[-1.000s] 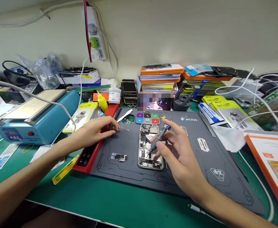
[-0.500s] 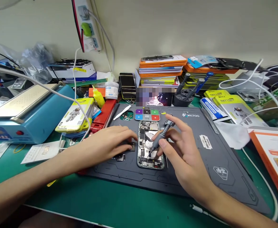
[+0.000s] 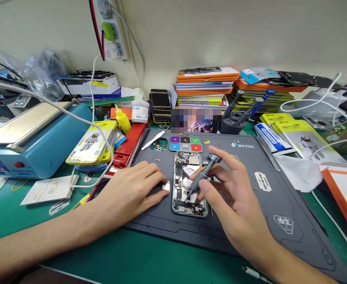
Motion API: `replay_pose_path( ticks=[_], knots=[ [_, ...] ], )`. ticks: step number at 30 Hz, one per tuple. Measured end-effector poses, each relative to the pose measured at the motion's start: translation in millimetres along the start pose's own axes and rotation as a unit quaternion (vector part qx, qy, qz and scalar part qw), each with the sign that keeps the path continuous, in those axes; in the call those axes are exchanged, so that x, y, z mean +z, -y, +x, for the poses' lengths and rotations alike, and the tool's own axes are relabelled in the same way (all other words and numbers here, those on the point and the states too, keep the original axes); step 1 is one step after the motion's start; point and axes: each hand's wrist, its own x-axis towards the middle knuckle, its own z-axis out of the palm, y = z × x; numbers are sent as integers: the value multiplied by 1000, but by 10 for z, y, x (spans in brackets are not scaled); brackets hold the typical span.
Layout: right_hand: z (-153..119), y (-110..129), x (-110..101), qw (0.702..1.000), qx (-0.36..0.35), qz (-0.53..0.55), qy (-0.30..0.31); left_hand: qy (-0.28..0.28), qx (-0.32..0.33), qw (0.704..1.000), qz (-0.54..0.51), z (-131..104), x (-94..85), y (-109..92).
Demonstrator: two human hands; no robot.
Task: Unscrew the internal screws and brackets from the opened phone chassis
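An opened smartphone (image 3: 179, 181) lies on the dark grey work mat (image 3: 161, 221), its inner boards and white parts bare. My right hand (image 3: 232, 193) grips a grey screwdriver (image 3: 201, 179), index finger on its cap, the thin tip slanting down over the phone's lower part. Whether the tip touches a screw I cannot make out. Left of the phone, my left hand (image 3: 137, 189) pinches a small silver metal plate (image 3: 166, 187) between thumb and forefinger, just above the mat.
Behind the phone lies a coloured screw tray (image 3: 185, 143), with a white pry tool (image 3: 153, 140) to its left. A screwdriver stand (image 3: 235, 121), a propped screen (image 3: 197, 120) and a red case (image 3: 128, 146) border the mat. A blue heating machine (image 3: 40, 142) stands left.
My left hand has drawn back from the phone's edge and now has the small metal plate between its fingers. The screwdriver keeps nearly the same place over the phone. The view has shifted slightly.
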Motion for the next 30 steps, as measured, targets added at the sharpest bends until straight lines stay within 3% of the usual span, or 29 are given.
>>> replay_pose_path(
  ticks=[11,24,30],
  knots=[
    [-32,27,-17,1000,0,-7,-6,-7,20,998,-53,131,88,-158],
    [-37,12,-21,1000,16,5,16,-10,19,998,-55,81,124,-150],
    [-13,30,-39,999,11,15,-34,-53,63,997,-11,39,113,-151]
  ],
)
